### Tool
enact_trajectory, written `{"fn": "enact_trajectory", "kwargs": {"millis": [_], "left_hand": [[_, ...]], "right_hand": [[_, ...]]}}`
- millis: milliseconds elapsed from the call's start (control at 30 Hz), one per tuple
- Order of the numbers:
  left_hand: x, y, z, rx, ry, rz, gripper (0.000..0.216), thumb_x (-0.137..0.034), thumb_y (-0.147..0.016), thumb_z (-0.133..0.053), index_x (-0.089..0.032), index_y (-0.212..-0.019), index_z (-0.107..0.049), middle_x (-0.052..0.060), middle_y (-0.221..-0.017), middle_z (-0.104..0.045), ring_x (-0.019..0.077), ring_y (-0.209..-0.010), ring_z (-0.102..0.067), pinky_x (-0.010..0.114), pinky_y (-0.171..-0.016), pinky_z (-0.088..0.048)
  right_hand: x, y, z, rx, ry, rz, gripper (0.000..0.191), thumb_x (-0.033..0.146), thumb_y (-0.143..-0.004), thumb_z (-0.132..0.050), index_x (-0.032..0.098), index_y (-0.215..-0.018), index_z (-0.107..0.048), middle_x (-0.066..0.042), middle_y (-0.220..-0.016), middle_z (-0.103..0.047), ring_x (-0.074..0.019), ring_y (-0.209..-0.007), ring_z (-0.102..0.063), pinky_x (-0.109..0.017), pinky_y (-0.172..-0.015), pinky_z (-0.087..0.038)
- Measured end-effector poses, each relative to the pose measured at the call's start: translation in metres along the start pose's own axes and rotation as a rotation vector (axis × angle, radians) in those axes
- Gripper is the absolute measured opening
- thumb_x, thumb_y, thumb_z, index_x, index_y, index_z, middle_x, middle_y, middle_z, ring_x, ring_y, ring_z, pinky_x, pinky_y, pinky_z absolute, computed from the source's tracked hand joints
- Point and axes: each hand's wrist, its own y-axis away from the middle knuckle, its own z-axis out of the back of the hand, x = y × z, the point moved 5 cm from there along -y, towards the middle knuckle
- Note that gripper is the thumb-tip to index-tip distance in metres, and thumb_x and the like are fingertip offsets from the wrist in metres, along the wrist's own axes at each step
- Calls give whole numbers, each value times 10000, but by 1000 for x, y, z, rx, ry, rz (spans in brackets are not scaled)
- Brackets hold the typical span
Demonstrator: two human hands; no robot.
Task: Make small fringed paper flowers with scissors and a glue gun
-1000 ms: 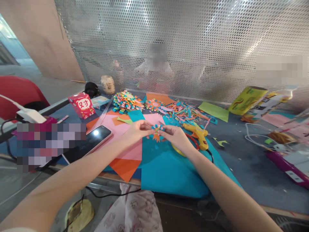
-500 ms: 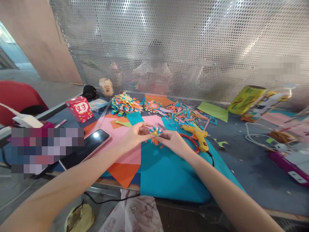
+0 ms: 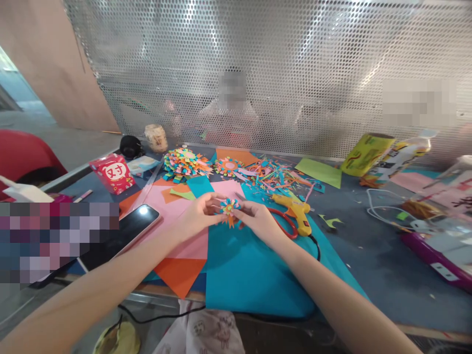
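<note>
A small paper flower (image 3: 229, 209) with blue, pink and orange fringed petals is pinched between my two hands above the table. My left hand (image 3: 202, 211) grips its left edge with curled fingers. From the right side, the thumb and fingers of my right hand (image 3: 257, 216) close on it. Beneath lie a large blue paper sheet (image 3: 258, 275) and a pink sheet (image 3: 184, 241). Just right of my right hand rests a yellow glue gun (image 3: 297, 211), close to red-handled scissors (image 3: 283, 223) partly hidden by that hand.
Behind my hands sit a pile of fringed paper flowers (image 3: 186, 164) and a heap of paper strips (image 3: 271, 172). A phone (image 3: 129, 231) and a red packet (image 3: 113, 173) lie left. A yellow roll (image 3: 365, 155) and a purple power strip (image 3: 437, 260) are right. A perforated metal panel (image 3: 276, 73) stands behind.
The view has shifted slightly, so the table things appear a little further left and lower. Both hands still hold the flower, whose petals now show more to the camera.
</note>
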Motion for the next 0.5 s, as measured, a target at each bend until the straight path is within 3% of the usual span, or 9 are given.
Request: {"fn": "enact_trajectory", "kwargs": {"millis": [200,500], "left_hand": [[-8,3,1,2,-28,-81,443,-158,-636,-777,-169,-1041,-598,26,-895,-673,135,-805,-637,251,-711,-502],[-15,6,0,-43,-21,-79,429,-140,-614,-781,-172,-1007,-613,27,-879,-685,149,-831,-646,256,-729,-506]], "right_hand": [[0,2,-1,25,-49,-21,493,624,-545,-779,182,-699,-624,-1,-650,-664,-117,-544,-597,-230,-474,-467],[4,4,0,16,-99,-51,537,679,-529,-764,177,-661,-627,0,-600,-650,-109,-530,-587,-223,-484,-452]]}}
